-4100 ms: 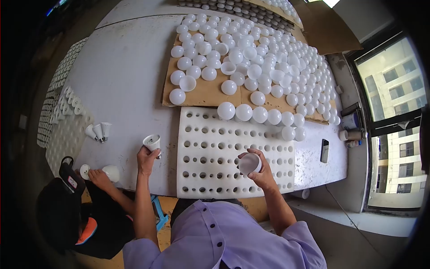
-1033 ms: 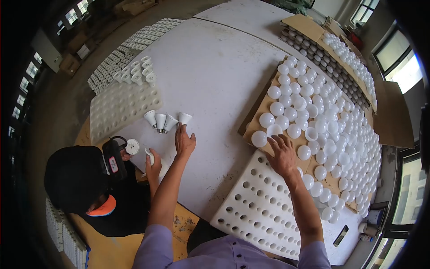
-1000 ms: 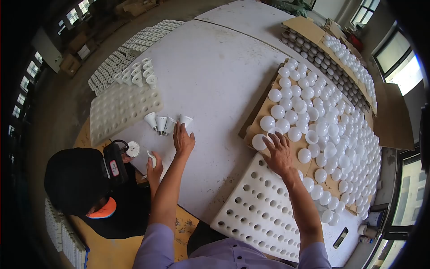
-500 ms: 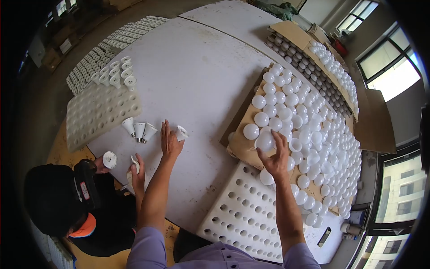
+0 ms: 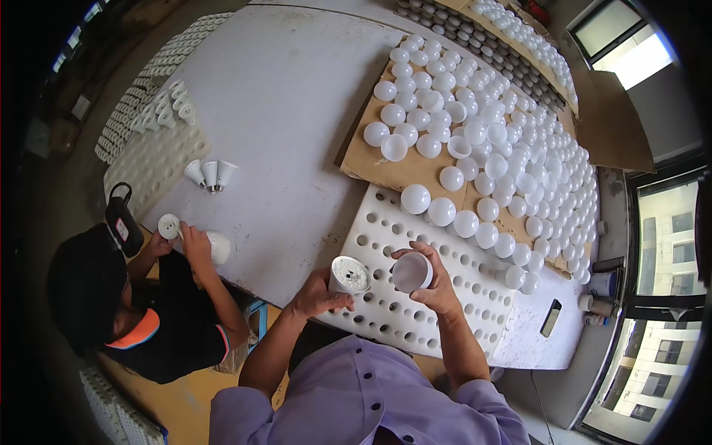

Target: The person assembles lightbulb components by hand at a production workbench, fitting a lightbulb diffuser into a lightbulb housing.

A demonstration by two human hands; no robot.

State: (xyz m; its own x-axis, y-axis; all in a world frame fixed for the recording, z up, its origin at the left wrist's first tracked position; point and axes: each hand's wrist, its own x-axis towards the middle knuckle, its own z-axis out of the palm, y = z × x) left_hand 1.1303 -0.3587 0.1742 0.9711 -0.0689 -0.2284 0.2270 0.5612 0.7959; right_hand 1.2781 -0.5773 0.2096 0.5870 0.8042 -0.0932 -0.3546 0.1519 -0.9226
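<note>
My left hand [image 5: 314, 295] is closed around a white LED bulb base [image 5: 348, 280], its round open face with a small circuit board turned up. My right hand [image 5: 440, 291] grips a frosted bulb cover [image 5: 412, 272] by its sides, with its hollow opening towards me. The two parts are apart, held side by side over a white foam tray [image 5: 380, 261] with rows of round holes. Beyond the right hand, many more white covers [image 5: 415, 199] lie on a cardboard sheet [image 5: 363, 165].
At the left, a co-worker [image 5: 170, 311] holds another bulb base [image 5: 169, 226] and a white bottle [image 5: 219, 247]. Three bulb bases [image 5: 210, 175] lie on the table [image 5: 278, 104], near a second foam tray [image 5: 159, 159] with bases on it. Stacked covers [image 5: 475, 41] stand at the back right.
My left hand has picked up a bulb base from the table, and my right hand a cover from the cardboard. Both came back towards my body. The co-worker's hands have come together.
</note>
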